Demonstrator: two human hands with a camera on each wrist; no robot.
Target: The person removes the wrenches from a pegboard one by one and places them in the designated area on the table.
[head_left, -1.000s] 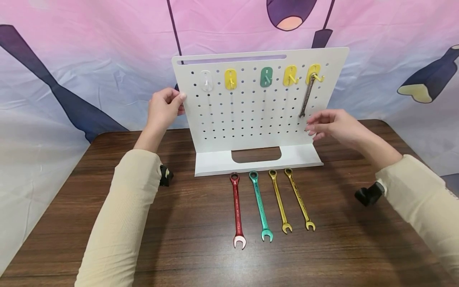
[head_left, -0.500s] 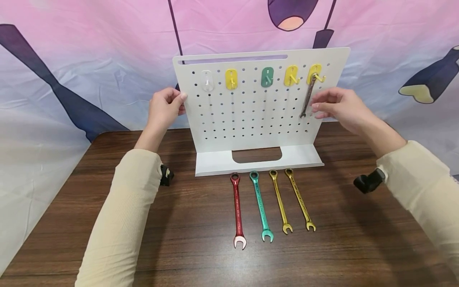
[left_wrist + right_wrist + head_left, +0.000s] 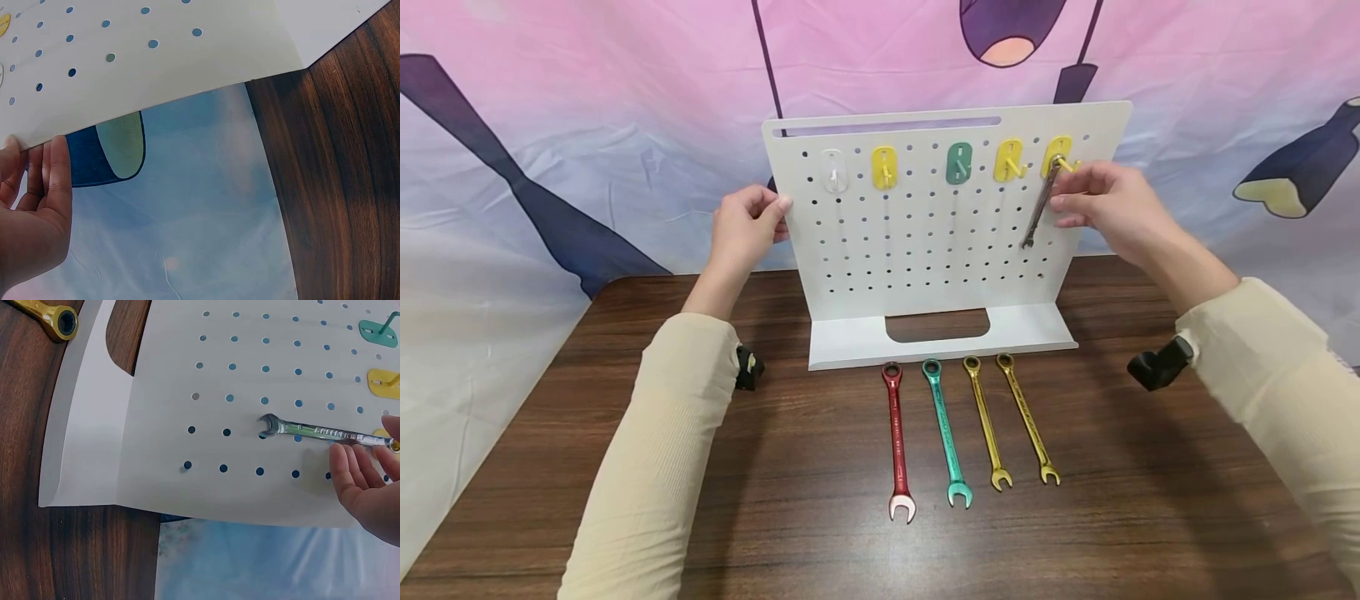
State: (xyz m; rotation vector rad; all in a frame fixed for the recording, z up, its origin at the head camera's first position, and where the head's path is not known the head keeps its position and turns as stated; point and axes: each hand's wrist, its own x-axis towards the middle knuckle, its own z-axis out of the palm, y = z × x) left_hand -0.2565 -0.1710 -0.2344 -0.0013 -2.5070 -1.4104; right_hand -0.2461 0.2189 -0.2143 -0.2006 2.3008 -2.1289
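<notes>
At the left edge of the white pegboard (image 3: 925,242), my left hand (image 3: 743,218) pinches the rim between thumb and fingers. In the left wrist view the fingers (image 3: 57,164) are behind the board's edge. A silver combination wrench (image 3: 1041,204) hangs by its ring end from the rightmost yellow hook (image 3: 1066,165), tilted with its open end low. My right hand (image 3: 1105,200) is beside the wrench's upper part, fingertips right at its side. The right wrist view shows the wrench (image 3: 325,432) uncovered along most of its shaft, with the right hand (image 3: 369,481) by the ring end.
On the brown table (image 3: 820,533) in front of the board lie a red wrench (image 3: 897,442), a green wrench (image 3: 946,433) and two gold wrenches (image 3: 985,423). A white hook (image 3: 833,172), a yellow hook (image 3: 883,169), a green hook (image 3: 958,164) and another yellow hook (image 3: 1009,161) line the board.
My right hand has risen from below the hanging wrench to its upper part. The wrench's lower end has swung slightly left. My left hand stays on the board's edge.
</notes>
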